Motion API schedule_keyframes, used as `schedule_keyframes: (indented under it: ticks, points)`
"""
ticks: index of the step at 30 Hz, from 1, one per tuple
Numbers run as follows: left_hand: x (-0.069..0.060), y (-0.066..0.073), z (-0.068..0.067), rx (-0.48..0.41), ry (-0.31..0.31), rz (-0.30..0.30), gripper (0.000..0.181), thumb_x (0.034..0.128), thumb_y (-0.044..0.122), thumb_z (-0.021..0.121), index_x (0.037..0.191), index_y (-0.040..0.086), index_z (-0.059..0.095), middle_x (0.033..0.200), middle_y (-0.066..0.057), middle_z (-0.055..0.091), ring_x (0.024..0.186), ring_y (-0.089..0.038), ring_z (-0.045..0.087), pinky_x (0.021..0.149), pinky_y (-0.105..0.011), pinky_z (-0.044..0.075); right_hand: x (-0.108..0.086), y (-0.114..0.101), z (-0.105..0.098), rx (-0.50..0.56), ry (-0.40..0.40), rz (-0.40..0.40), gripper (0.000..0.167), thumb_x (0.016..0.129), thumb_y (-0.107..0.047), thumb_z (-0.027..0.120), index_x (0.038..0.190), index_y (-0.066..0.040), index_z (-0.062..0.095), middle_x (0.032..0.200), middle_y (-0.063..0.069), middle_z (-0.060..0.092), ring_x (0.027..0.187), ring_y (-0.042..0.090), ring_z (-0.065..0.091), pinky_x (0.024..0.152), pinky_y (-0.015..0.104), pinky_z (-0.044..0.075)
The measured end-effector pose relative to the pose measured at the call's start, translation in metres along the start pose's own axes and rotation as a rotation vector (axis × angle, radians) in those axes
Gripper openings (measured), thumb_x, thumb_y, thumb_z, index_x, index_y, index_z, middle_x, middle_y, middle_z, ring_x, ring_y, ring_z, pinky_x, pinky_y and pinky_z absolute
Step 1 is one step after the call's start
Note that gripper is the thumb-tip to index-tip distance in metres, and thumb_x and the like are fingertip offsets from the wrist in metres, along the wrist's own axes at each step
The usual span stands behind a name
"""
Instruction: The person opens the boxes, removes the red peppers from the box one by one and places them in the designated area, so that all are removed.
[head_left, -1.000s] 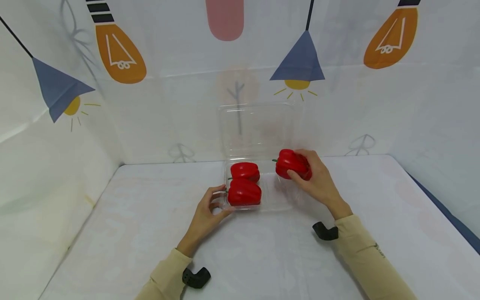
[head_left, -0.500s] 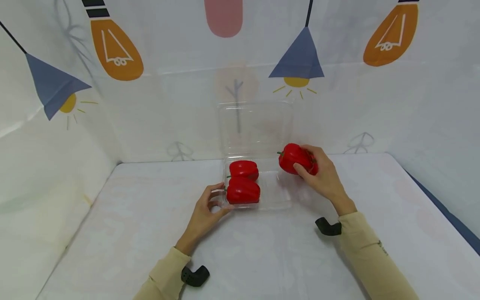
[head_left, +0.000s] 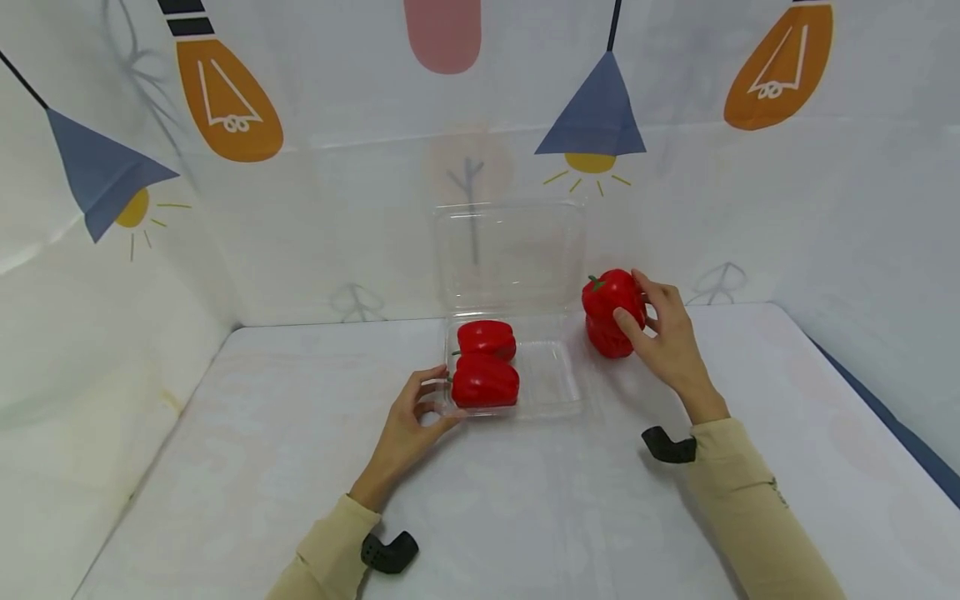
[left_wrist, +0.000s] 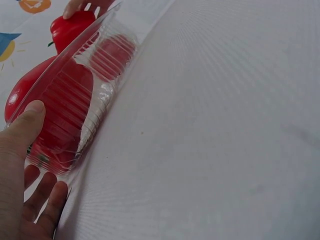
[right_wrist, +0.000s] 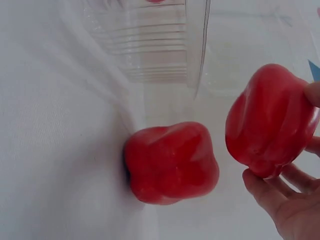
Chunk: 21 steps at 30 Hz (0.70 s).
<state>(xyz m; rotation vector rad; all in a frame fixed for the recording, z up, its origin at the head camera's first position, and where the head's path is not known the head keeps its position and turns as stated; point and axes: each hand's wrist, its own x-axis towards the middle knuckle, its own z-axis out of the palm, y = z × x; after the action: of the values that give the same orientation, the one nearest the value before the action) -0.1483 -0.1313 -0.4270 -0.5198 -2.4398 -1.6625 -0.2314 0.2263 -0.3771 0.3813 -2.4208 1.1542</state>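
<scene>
My left hand point(head_left: 412, 421) holds the front left corner of a clear plastic clamshell box point(head_left: 551, 379), its thumb point(left_wrist: 31, 117) on the wall. Two red bell peppers, a rear one point(head_left: 486, 339) and a front one point(head_left: 485, 382), lie on their sides in the box's left half. Right of the box, my right hand point(head_left: 667, 337) grips a third red bell pepper point(head_left: 611, 292), its green stem up. Below it stands another red bell pepper point(right_wrist: 172, 162) on the table; in the right wrist view the two are apart. The right fingertips are partly hidden behind the held pepper.
The box's clear lid point(head_left: 513, 254) stands raised against the patterned backdrop point(head_left: 337, 208). The white table point(head_left: 480, 508) reaches the backdrop at the rear. Black curved pieces, one left point(head_left: 390, 552) and one right point(head_left: 667, 446), stick out by the sleeves.
My right hand has moved right, away from the box, with its pepper. That pepper has turned from stem leftward to stem up, and another pepper shows below it. The left hand keeps its hold.
</scene>
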Motion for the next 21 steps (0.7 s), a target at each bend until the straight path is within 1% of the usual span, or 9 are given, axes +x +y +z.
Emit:
schedule_keyframes:
  ticks: [3,7,11,12,14,17,19,21]
  points:
    - [0.0002,0.0006,0.0,0.002,0.0,0.0,0.066,0.0789,0.01,0.076,0.135,0.001,0.042,0.137,-0.016,0.049,0.12,-0.032,0.053,0.091,-0.03,0.054,0.0007,0.0013,-0.0023,0.002,0.006,0.018,0.058,0.092,-0.022,0.058,0.145,-0.014,0.036,0.13,0.02,0.043,0.116,0.032,0.046,0.087,0.062,0.049]
    - [0.0002,0.0008,0.0001,-0.002,0.001,0.0,0.066,0.0786,0.009,0.076,0.135,0.001,0.042,0.137,-0.015,0.049,0.12,-0.032,0.053,0.091,-0.033,0.054,0.001,0.0028,-0.0039,-0.006,0.006,0.031,0.057,0.092,-0.023,0.058,0.145,-0.015,0.037,0.13,0.019,0.044,0.117,0.033,0.046,0.094,0.062,0.045]
    - [-0.0003,-0.0004,0.0,-0.005,0.001,0.003,0.066,0.0786,0.009,0.076,0.135,0.002,0.042,0.138,-0.015,0.049,0.12,-0.032,0.053,0.091,-0.036,0.054,0.0014,0.0046,-0.0044,-0.02,0.014,0.033,0.057,0.092,-0.023,0.058,0.144,-0.014,0.038,0.129,0.019,0.044,0.117,0.033,0.047,0.097,0.056,0.044]
    - [-0.0004,-0.0007,0.0,-0.004,0.001,0.003,0.066,0.0786,0.009,0.076,0.135,0.001,0.042,0.138,-0.015,0.049,0.12,-0.032,0.053,0.091,-0.037,0.054,0.0015,0.0052,-0.0046,-0.027,0.016,0.036,0.057,0.092,-0.023,0.058,0.144,-0.013,0.038,0.129,0.019,0.045,0.117,0.033,0.047,0.097,0.051,0.045]
    - [-0.0007,-0.0013,-0.0001,-0.003,-0.001,0.007,0.067,0.0787,0.009,0.076,0.135,0.001,0.041,0.138,-0.016,0.049,0.12,-0.032,0.053,0.091,-0.039,0.054,0.0015,0.0065,-0.0052,-0.038,0.017,0.05,0.056,0.093,-0.024,0.057,0.144,-0.012,0.037,0.13,0.019,0.045,0.117,0.033,0.047,0.094,0.037,0.045]
    - [-0.0008,-0.0017,-0.0002,-0.006,-0.002,0.008,0.067,0.0788,0.009,0.076,0.135,0.0,0.041,0.138,-0.017,0.049,0.12,-0.032,0.053,0.091,-0.043,0.053,0.0013,0.0083,-0.0069,-0.054,0.021,0.074,0.056,0.094,-0.027,0.055,0.145,-0.012,0.036,0.131,0.019,0.045,0.117,0.033,0.048,0.086,0.015,0.04]
    - [-0.0006,-0.0015,-0.0001,-0.009,-0.002,0.007,0.067,0.0789,0.009,0.076,0.135,0.0,0.041,0.138,-0.017,0.049,0.12,-0.032,0.053,0.091,-0.043,0.053,0.001,0.0094,-0.0086,-0.055,0.024,0.09,0.056,0.094,-0.029,0.053,0.145,-0.012,0.036,0.131,0.02,0.044,0.116,0.034,0.048,0.081,0.007,0.035]
    - [-0.0002,-0.0014,0.0003,-0.013,-0.003,0.004,0.066,0.0791,0.009,0.075,0.135,0.001,0.041,0.138,-0.016,0.049,0.12,-0.031,0.053,0.091,-0.043,0.053,0.0007,0.0104,-0.0106,-0.058,0.024,0.105,0.056,0.095,-0.03,0.052,0.145,-0.011,0.034,0.132,0.02,0.044,0.117,0.035,0.048,0.08,0.005,0.033]
